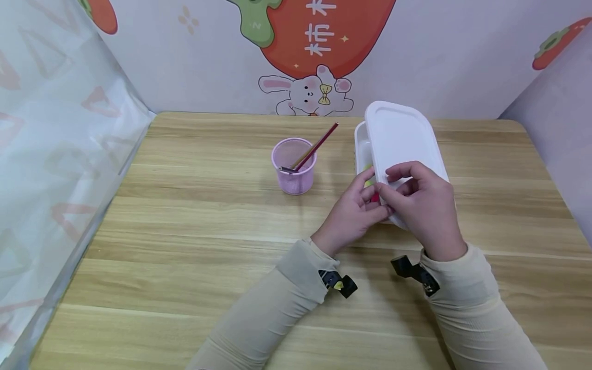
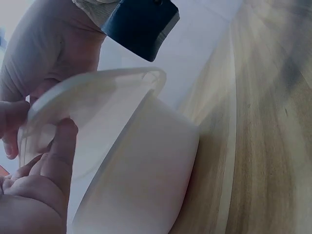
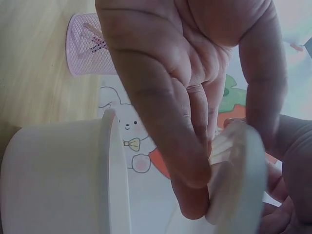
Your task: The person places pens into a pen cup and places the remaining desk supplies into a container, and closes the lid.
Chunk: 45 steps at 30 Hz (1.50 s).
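A white lid leans tilted over a white rectangular box, leaving a gap along the box's left side. Small yellow and red items show in that gap, mostly hidden. My left hand grips the lid's near left edge, its fingers under the lid, as the left wrist view shows of the left fingers. From above, my right hand holds the same edge, thumb beside the left hand. In the right wrist view the lid's rim stands apart from the box wall.
Left of the box stands a pink mesh cup with a few pencils leaning in it. The wooden table meets a wall printed with a rabbit at the back. A pale printed sheet hangs at the left.
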{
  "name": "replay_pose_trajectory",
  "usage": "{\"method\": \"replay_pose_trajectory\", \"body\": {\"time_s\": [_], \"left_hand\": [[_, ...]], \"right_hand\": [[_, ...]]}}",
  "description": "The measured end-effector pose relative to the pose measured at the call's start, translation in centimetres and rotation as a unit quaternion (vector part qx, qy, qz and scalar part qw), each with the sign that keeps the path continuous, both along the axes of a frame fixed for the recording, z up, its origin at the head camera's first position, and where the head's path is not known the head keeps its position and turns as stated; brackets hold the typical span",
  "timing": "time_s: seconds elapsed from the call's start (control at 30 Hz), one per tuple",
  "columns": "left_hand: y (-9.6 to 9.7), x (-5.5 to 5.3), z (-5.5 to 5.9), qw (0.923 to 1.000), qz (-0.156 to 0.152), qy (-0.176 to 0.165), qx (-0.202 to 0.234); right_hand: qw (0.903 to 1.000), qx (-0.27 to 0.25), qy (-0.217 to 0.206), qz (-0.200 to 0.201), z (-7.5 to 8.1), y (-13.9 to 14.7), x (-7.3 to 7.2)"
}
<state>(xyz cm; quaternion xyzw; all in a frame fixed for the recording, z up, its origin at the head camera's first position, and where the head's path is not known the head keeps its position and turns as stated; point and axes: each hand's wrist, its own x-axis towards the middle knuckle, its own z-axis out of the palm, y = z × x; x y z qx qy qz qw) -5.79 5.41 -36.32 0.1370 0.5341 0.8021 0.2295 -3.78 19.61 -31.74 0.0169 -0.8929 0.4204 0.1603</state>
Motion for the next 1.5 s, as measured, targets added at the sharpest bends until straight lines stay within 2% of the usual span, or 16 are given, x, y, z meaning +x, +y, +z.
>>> {"method": "replay_pose_trajectory", "body": {"time_s": [0.07, 0.27, 0.43, 0.67, 0.77, 0.9, 1.1, 1.33, 1.43, 1.5], "left_hand": [[0.0, -0.1, -0.1, 0.9999, 0.010, -0.009, -0.002], [-0.1, -0.3, -0.2, 0.9997, 0.021, -0.004, -0.008], [0.0, -0.2, -0.2, 0.9998, 0.020, -0.003, 0.001], [-0.1, -0.3, -0.1, 0.9994, 0.026, -0.013, 0.020], [-0.1, -0.3, -0.1, 0.9992, 0.027, -0.013, 0.024], [-0.3, -0.3, 0.1, 0.9991, 0.027, -0.014, 0.028], [-0.4, -0.3, 0.2, 0.9995, 0.021, -0.011, 0.022], [-0.4, -0.3, 0.0, 0.9996, 0.014, -0.008, 0.023], [-0.5, -0.4, 0.1, 0.9996, 0.012, -0.010, 0.023], [-0.5, -0.4, 0.2, 0.9997, 0.013, -0.011, 0.020]], "right_hand": [[0.9999, 0.009, -0.005, 0.001, -0.1, 0.0, -0.1], [1.0000, 0.001, -0.002, 0.004, -0.1, 0.3, -0.3], [0.9996, -0.016, 0.024, -0.001, 0.1, 1.4, -0.6], [0.9969, -0.065, 0.044, 0.005, 0.1, 3.9, -1.3], [0.9940, -0.099, 0.045, -0.009, 0.0, 5.0, -1.7], [0.9894, -0.130, 0.026, -0.060, -0.1, 6.4, -2.2], [0.9831, -0.138, -0.022, -0.118, -0.3, 7.7, -2.8], [0.9754, -0.148, -0.071, -0.148, -1.0, 8.6, -3.3], [0.9736, -0.156, -0.076, -0.149, -1.4, 8.9, -3.6], [0.9696, -0.186, -0.073, -0.142, -1.7, 9.2, -3.8]]}}
